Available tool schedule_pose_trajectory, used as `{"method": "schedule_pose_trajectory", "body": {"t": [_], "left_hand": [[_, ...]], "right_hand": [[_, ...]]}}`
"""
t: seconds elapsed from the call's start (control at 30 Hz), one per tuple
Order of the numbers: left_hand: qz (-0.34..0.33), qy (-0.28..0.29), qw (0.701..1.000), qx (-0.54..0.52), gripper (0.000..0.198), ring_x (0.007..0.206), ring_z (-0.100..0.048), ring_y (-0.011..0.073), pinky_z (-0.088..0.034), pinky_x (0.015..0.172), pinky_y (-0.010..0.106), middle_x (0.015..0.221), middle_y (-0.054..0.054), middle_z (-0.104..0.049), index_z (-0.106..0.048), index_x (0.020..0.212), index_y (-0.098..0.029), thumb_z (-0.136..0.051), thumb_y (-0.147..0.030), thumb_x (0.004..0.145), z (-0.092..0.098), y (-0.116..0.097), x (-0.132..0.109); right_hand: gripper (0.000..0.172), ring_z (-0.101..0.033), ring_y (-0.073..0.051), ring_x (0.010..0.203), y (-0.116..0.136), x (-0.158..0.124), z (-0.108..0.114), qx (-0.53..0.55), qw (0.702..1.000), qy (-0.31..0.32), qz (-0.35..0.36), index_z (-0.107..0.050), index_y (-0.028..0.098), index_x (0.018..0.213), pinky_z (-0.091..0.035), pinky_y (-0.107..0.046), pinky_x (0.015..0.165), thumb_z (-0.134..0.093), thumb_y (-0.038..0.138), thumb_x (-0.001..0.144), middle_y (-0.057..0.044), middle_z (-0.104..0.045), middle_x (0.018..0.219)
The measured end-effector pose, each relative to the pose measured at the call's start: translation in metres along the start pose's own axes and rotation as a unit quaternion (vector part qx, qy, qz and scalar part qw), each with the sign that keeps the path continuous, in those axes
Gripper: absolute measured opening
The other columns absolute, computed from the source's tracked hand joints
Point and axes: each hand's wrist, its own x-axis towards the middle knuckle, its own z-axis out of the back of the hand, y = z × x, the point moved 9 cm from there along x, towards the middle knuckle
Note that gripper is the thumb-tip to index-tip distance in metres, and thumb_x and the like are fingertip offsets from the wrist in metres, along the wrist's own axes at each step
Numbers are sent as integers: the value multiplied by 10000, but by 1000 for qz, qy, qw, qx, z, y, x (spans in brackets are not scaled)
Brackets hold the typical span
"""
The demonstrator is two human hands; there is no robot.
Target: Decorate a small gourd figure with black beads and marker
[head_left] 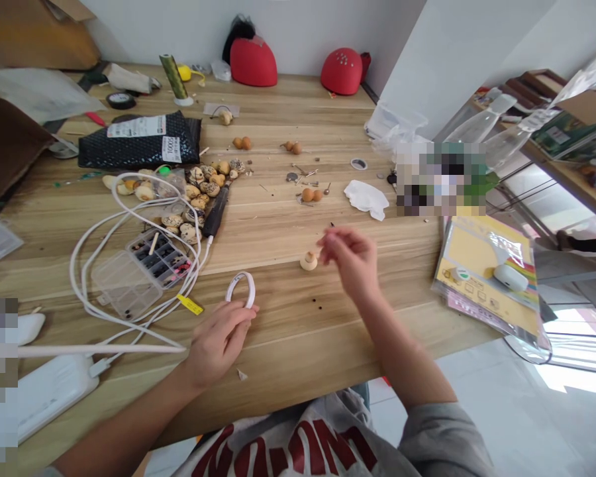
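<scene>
My left hand (218, 344) rests near the table's front edge, its fingers curled around a narrow white band loop (241, 289). My right hand (350, 262) hangs over the wooden table (288, 338) with its fingertips pinched together. A small dark speck (332, 224) shows just beyond those fingertips, and I cannot tell whether it is held. A small pale gourd piece (308, 262) stands on the table just left of my right hand. Several tiny dark specks (318, 305) lie below that hand.
Left of my hands lie a tangled white cable (94, 265), a clear compartment box (153, 258), a black burning pen (216, 212) and a heap of patterned gourds (198, 192). A white cloth (366, 199) and small orange gourds (310, 194) lie ahead. A yellow packet (487, 278) overhangs the right edge.
</scene>
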Motion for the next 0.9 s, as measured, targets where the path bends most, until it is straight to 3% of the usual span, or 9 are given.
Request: {"method": "schedule_pose_trajectory", "body": {"t": [0.1, 0.17, 0.27, 0.33, 0.47, 0.57, 0.7, 0.8, 0.9], "left_hand": [[-11, -2, 1000, 1, 155, 733, -669, 110, -517, 732, 207, 864, 48, -729, -578, 890, -168, -507, -44, 830, 1, -4, 2], [-15, -2, 1000, -1, 147, 718, -669, 108, -521, 730, 211, 872, 49, -730, -579, 903, -167, -507, -57, 835, 1, -7, 2], [4, -5, 1000, -13, 181, 681, -662, 98, -524, 685, 191, 855, 33, -729, -589, 968, -172, -512, -71, 839, 3, -8, 0], [35, -9, 999, -40, 247, 634, -652, 85, -516, 601, 157, 867, 32, -729, -572, 1058, -171, -520, -75, 836, 4, -5, -3], [93, 21, 981, -170, 313, 554, -626, 64, -507, 536, 136, 915, 43, -728, -526, 1142, -180, -518, -82, 844, -1, -2, -13], [145, 79, 936, -312, 221, 570, -626, 70, -528, 584, 172, 943, 67, -723, -506, 1096, -182, -470, -117, 888, -14, -1, -20], [227, 140, 872, -410, 73, 622, -618, 84, -511, 616, 191, 864, 62, -707, -494, 969, -169, -478, -208, 909, -33, -2, -28], [247, 178, 840, -449, 114, 729, -638, 116, -502, 665, 208, 822, 58, -677, -480, 917, -161, -489, -275, 909, -45, -7, -34], [212, 206, 835, -463, 145, 767, -628, 129, -494, 694, 225, 813, 56, -646, -481, 912, -156, -492, -300, 904, -53, -18, -38]], "right_hand": [[131, -557, -44, 470, 0, 58, 65, -134, 983, -124, 18, -560, 148, 887, -424, -186, 490, -586, 243, 800, 13, -654, 660], [241, -553, -32, 475, -2, 91, 99, -246, 957, -155, -4, -538, 110, 988, -400, -196, 527, -591, 184, 765, -1, -664, 699], [377, -486, -7, 469, 6, 109, 128, -303, 938, -172, 1, -577, 62, 978, -373, -214, 552, -679, 60, 615, -47, -677, 767], [220, -504, -23, 537, 15, 97, 128, -334, 926, -177, 24, -628, 64, 861, -385, -217, 604, -670, 106, 648, -66, -674, 788], [62, -575, -100, 625, 33, 25, 85, -361, 921, -133, 66, -658, 131, 717, -432, -234, 616, -656, 190, 732, -34, -667, 708], [80, -642, -152, 758, 54, -53, 13, -359, 914, 26, 186, -639, 180, 709, -502, -281, 710, -638, 169, 787, -36, -682, 789], [171, -641, -178, 940, 61, -138, -48, -304, 913, 141, 235, -638, 194, 955, -536, -309, 796, -546, 101, 846, -93, -651, 1009], [237, -600, -216, 1024, 54, -170, -72, -282, 911, 160, 257, -597, 181, 1096, -536, -385, 853, -545, 170, 865, -133, -609, 1104], [211, -580, -214, 961, 51, -184, -72, -297, 907, 96, 282, -625, 187, 1014, -544, -386, 785, -584, 114, 821, -104, -631, 1006]]}}
